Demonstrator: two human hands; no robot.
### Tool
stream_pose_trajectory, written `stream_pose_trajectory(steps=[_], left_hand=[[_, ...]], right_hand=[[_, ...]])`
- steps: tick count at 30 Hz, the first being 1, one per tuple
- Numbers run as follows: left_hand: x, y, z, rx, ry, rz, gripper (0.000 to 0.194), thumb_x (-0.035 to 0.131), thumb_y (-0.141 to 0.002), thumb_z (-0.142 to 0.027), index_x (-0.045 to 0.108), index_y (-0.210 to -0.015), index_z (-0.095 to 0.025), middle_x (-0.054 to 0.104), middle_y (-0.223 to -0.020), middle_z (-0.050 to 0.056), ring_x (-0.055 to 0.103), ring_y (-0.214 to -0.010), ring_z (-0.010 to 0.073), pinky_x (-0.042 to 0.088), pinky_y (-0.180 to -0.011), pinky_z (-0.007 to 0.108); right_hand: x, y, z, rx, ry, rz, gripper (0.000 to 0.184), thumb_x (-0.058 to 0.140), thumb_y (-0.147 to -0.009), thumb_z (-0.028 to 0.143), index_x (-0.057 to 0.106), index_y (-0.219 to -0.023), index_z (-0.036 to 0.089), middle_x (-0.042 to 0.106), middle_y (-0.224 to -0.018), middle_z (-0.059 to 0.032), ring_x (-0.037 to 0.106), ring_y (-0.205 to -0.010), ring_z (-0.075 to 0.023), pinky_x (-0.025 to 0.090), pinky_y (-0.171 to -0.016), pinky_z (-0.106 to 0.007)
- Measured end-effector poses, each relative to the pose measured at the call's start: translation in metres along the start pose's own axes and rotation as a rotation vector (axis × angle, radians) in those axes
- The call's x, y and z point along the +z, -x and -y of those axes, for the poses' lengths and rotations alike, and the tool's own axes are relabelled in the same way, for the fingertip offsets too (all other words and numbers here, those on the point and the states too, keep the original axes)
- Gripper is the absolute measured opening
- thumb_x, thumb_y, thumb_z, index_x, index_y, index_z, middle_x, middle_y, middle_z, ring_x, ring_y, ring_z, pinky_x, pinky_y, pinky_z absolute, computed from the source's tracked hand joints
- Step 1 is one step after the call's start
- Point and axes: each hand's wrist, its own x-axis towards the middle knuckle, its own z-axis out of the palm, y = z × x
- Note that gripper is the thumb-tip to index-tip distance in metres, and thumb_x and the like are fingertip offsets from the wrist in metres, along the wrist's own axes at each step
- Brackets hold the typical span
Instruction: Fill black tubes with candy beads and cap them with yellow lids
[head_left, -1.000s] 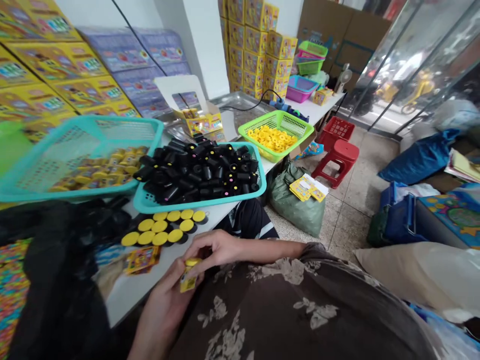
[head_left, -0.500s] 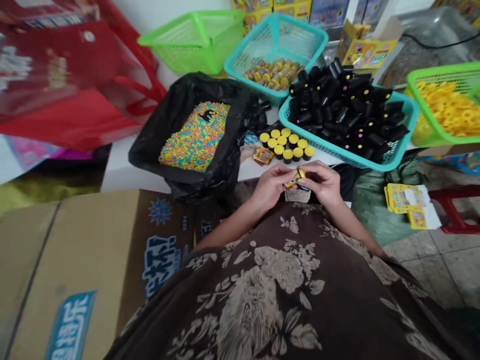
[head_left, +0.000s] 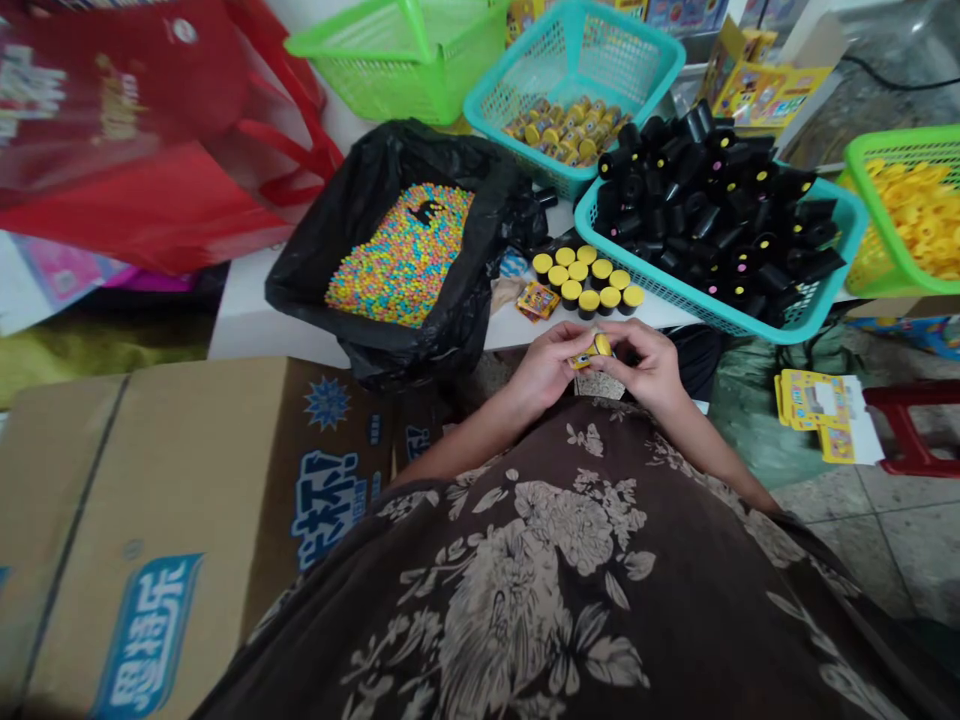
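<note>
My left hand (head_left: 546, 366) and my right hand (head_left: 643, 364) meet just below the white table's (head_left: 240, 322) front edge, fingers pinched together on one small yellow-capped tube with a yellow label (head_left: 592, 350). Right above them several yellow-capped black tubes (head_left: 585, 281) stand upright on the table. A few yellow labels (head_left: 537, 300) lie to the left of that cluster. A black bag (head_left: 375, 200) of small multicoloured candies (head_left: 405, 255) lies open further left.
A teal basket (head_left: 825, 310) holds several black tubes (head_left: 712, 220). Behind it another teal basket (head_left: 660, 60) holds labelled tubes (head_left: 566, 130). A green basket (head_left: 862, 190) with yellow caps sits right, an empty green one (head_left: 397, 60) at the back. A cardboard box (head_left: 150, 520) stands left, red bags (head_left: 150, 130) above.
The view swung left and down from the shop's right side to the table and my lap. Both hands stay together on the small tube, turning it slightly.
</note>
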Motion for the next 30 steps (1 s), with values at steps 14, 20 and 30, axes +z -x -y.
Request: stream_pose_trajectory(steps=[14, 20, 30], left_hand=[[0.005, -0.002, -0.003, 0.005, 0.142, 0.003, 0.021, 0.087, -0.077, -0.021, 0.067, -0.077, -0.015, 0.07, -0.077, 0.001, 0.062, -0.07, 0.0109, 0.047, -0.067, 0.023], [0.002, -0.007, 0.0, -0.05, 0.239, 0.008, 0.011, 0.081, -0.084, -0.021, 0.072, -0.085, -0.015, 0.072, -0.081, 0.002, 0.063, -0.072, 0.0111, 0.047, -0.067, 0.024], [0.004, -0.003, -0.001, -0.138, 0.234, -0.044, 0.015, 0.08, -0.089, -0.027, 0.072, -0.086, -0.014, 0.071, -0.078, 0.001, 0.063, -0.069, 0.0101, 0.047, -0.071, 0.024]], right_hand=[[0.005, 0.005, 0.005, -0.213, 0.275, -0.127, 0.034, 0.072, -0.096, 0.046, 0.074, -0.122, 0.025, 0.074, -0.104, -0.0084, 0.068, -0.092, -0.0237, 0.06, -0.081, -0.041], [0.012, 0.006, -0.004, -0.389, 0.354, -0.194, 0.034, 0.075, -0.095, 0.036, 0.073, -0.127, 0.025, 0.072, -0.096, -0.007, 0.065, -0.086, -0.0223, 0.058, -0.075, -0.038], [0.012, 0.007, -0.007, -0.341, 0.299, -0.215, 0.037, 0.071, -0.098, 0.034, 0.071, -0.135, 0.031, 0.073, -0.099, -0.0051, 0.068, -0.087, -0.022, 0.06, -0.075, -0.038]])
